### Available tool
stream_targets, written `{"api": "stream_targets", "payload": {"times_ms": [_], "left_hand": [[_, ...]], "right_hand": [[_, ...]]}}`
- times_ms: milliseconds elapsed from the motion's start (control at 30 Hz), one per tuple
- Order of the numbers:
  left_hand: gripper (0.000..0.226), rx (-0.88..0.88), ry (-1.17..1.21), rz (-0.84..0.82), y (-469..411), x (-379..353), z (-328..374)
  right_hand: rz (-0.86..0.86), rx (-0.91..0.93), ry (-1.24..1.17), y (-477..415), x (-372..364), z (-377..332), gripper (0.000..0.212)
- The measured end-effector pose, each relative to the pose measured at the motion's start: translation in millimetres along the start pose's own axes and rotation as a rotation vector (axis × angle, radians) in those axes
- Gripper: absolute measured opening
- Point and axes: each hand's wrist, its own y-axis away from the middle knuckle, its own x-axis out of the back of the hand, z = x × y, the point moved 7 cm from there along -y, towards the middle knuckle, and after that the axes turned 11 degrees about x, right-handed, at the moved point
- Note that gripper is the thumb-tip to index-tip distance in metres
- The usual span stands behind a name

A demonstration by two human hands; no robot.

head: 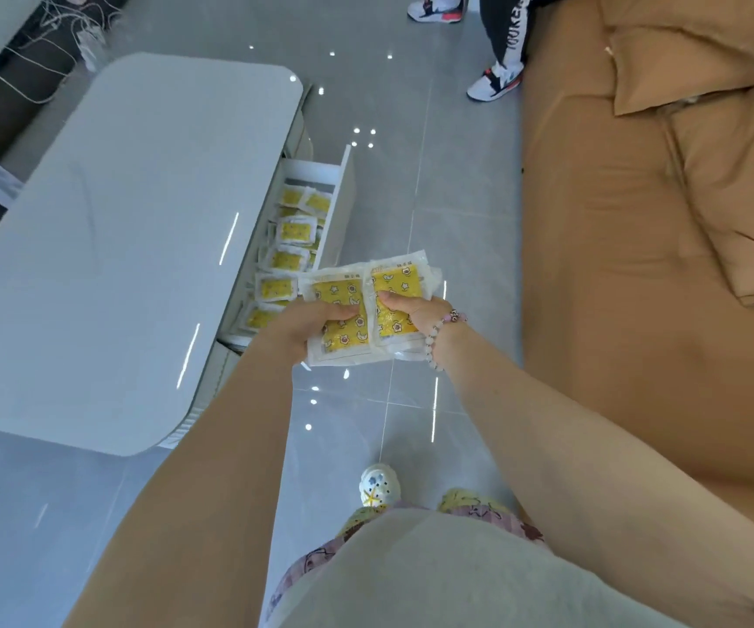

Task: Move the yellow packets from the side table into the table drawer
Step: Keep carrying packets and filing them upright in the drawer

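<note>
Left hand and right hand gripped yellow packets over open floor beside the packet-filled drawer.

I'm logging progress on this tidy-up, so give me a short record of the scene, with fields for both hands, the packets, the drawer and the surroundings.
left hand: grips the held packets at their left side
right hand: grips the same bundle, thumb on top; bracelet on the wrist
held packets: yellow, in clear wrap, close to the drawer, not yet in it
drawer: pulled open from the white table
packets in drawer: many, already inside
surroundings: brown sofa to the right
</note>
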Motion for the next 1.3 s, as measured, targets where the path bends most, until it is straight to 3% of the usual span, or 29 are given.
{"api": "stream_targets", "payload": {"times_ms": [133,367,600,933,1167,1300], "left_hand": [[0.022,-0.028,-0.035,-0.025,-10.9,1.2,44.1],[0.031,-0.042,-0.015,-0.002,-42.7,-6.3,98.2],[0.013,0.003,0.056,0.037,-85.0,-26.4,161.3],[0.033,-0.046,0.235,0.152,-118.5,-47.0,249.1],[0.016,-0.038,0.298,0.25,-128.8,-32.4,271.0],[0.022,0.007,0.335,0.317,-135.4,-19.5,266.9]], "right_hand": [[0.028,0.02,-0.056,-28.2,0.5,-29.7,0.091],[0.008,0.027,-0.074,-83.6,13.6,-63.7,0.083],[-0.061,0.023,-0.012,-154.6,42.5,-113.1,0.075],[-0.194,0.066,0.08,-238.2,75.6,-193.7,0.071],[-0.292,0.033,0.102,-272.5,62.9,-215.9,0.076],[-0.343,-0.026,0.114,-285.3,47.0,-213.8,0.082]]}}
